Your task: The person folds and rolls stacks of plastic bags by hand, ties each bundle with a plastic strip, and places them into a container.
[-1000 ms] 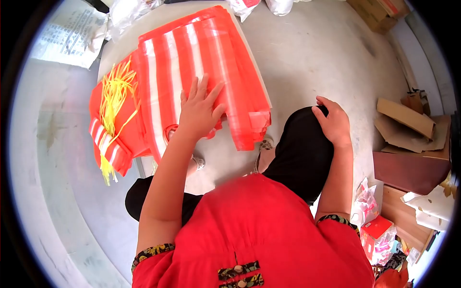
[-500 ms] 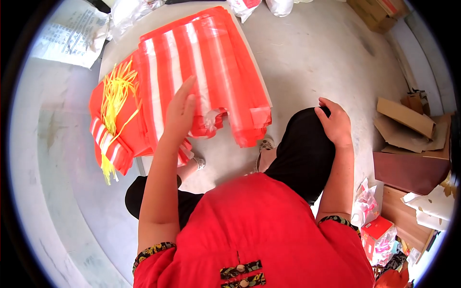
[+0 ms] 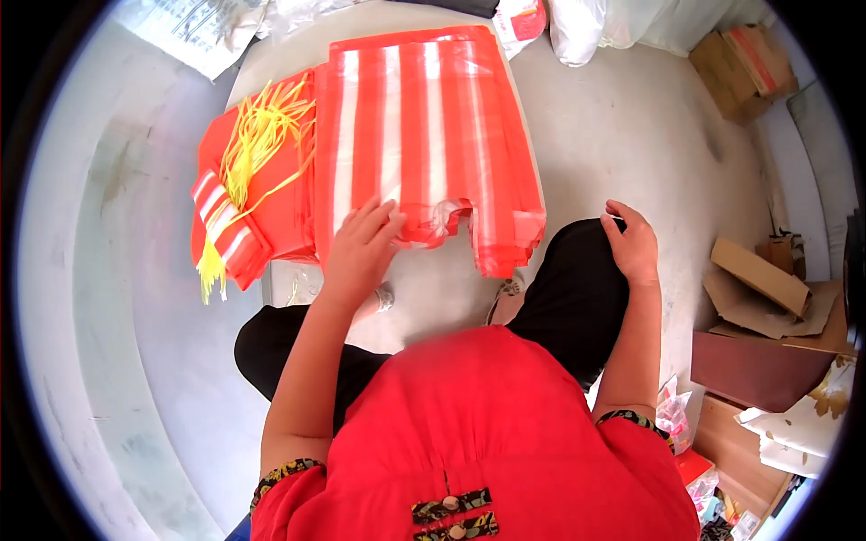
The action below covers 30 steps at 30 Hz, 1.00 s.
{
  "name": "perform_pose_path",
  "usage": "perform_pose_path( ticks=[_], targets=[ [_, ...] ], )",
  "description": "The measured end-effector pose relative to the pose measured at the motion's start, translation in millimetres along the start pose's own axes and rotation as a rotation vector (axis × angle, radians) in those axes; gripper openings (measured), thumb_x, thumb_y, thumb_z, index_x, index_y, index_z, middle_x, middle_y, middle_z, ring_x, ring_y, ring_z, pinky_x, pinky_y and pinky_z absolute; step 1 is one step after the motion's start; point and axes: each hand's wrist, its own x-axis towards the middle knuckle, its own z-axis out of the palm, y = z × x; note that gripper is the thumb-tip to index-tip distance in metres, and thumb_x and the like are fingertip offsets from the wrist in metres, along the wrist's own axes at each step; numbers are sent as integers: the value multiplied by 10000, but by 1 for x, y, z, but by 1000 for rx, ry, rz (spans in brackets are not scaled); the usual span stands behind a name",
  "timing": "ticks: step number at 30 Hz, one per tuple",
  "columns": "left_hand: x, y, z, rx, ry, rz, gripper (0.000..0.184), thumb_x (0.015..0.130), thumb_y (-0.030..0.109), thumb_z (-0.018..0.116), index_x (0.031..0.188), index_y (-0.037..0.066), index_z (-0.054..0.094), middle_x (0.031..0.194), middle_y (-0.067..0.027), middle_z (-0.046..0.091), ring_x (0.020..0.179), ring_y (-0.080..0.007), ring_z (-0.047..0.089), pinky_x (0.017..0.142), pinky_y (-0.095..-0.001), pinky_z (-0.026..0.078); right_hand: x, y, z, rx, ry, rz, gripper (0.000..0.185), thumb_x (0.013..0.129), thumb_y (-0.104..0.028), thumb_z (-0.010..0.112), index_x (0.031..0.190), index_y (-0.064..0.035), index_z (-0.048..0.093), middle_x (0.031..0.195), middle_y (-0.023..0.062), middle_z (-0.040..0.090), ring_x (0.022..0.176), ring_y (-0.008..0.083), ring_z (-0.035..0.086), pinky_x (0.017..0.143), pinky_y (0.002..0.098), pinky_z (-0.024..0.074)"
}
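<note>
A stack of red-and-white striped plastic bags (image 3: 415,126) lies flat on a pale surface in front of me, with a cut-out in its near edge. My left hand (image 3: 363,248) is at the near left corner of the stack, fingers apart over its edge, holding nothing. My right hand (image 3: 633,242) rests by my right knee, fingers loosely spread and empty. Left of the stack lies a red pile (image 3: 289,198), with a bundle of yellow strips (image 3: 262,135) and a small striped roll (image 3: 225,225) on it.
Cardboard boxes stand at the upper right (image 3: 744,72) and at the right, where an open one (image 3: 762,288) sits above a dark red box (image 3: 758,368). White plastic bags (image 3: 577,27) are at the far edge. Printed sheeting (image 3: 194,32) lies at the upper left.
My left hand lifted off the striped stack, turned sideways, then came down at its near left corner. The view has shifted, and the stack appears straighter. My right hand stays by the knee.
</note>
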Motion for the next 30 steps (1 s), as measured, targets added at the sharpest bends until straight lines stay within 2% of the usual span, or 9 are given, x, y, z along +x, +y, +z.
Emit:
perform_pose_path(
  ticks=[3,6,9,11,13,16,22,25,30],
  targets=[
    [6,3,16,-26,-19,-3,606,779,12,788,1366,59,644,1463,-118,604,1419,-344,532,1127,-515,460,1,-9,8,32,58,-111,331,999,-233,703,1285,-68,729,1257,133,745,1128,306,706,964,398,563],
    [10,3,15,-94,-13,-33,537,824,36,768,1346,62,644,1446,-112,611,1398,-340,544,1117,-521,460,-2,-23,19,91,129,-294,269,980,-156,722,1225,-48,742,1210,148,750,1069,319,718,896,399,580],
    [12,2,15,-76,11,-33,433,856,53,744,1280,60,659,1413,-109,634,1374,-346,563,1106,-522,463,-15,-63,39,222,80,-424,255,951,-134,733,1192,-53,736,1162,145,754,1074,351,701,892,406,569],
    [13,0,16,-68,36,-26,362,869,56,727,1226,58,668,1385,-104,654,1357,-349,578,1097,-519,470,-28,-103,56,199,-73,-450,269,904,-99,742,1169,-59,720,1113,139,745,1083,359,679,910,416,558],
    [14,-1,16,-66,59,-24,296,878,52,712,1171,57,675,1354,-99,677,1337,-351,596,1087,-511,479,-32,-138,66,137,-256,-686,284,929,-52,720,1213,-58,721,1180,108,731,1115,322,688,939,396,559],
    [13,-4,20,-106,101,-38,226,886,48,699,1111,54,677,1338,-98,697,1326,-352,610,1075,-496,494,-30,-162,114,156,-191,-957,299,884,-21,715,1180,-67,712,1226,108,698,1140,350,658,953,428,556],
    [3,-12,20,-53,108,-62,283,911,52,667,1193,51,695,1381,-111,693,1341,-368,604,1119,-483,484,-17,-193,149,16,-78,-926,181,877,-29,687,1055,-53,705,1307,126,641,1207,329,613,971,434,546],
    [-1,-17,20,-66,89,-71,330,906,45,670,1235,54,694,1412,-108,679,1357,-371,591,1139,-485,474,-11,-194,157,21,-130,-927,180,881,-52,699,1060,-63,712,1354,127,613,1246,320,592,983,429,542],
    [2,-16,20,-43,120,-67,333,876,63,714,1208,57,693,1367,-95,683,1383,-359,570,1145,-491,470,-5,-192,159,76,-169,-901,191,842,-36,764,1026,-79,732,1298,78,653,1213,289,608,959,391,558]
  ],
)
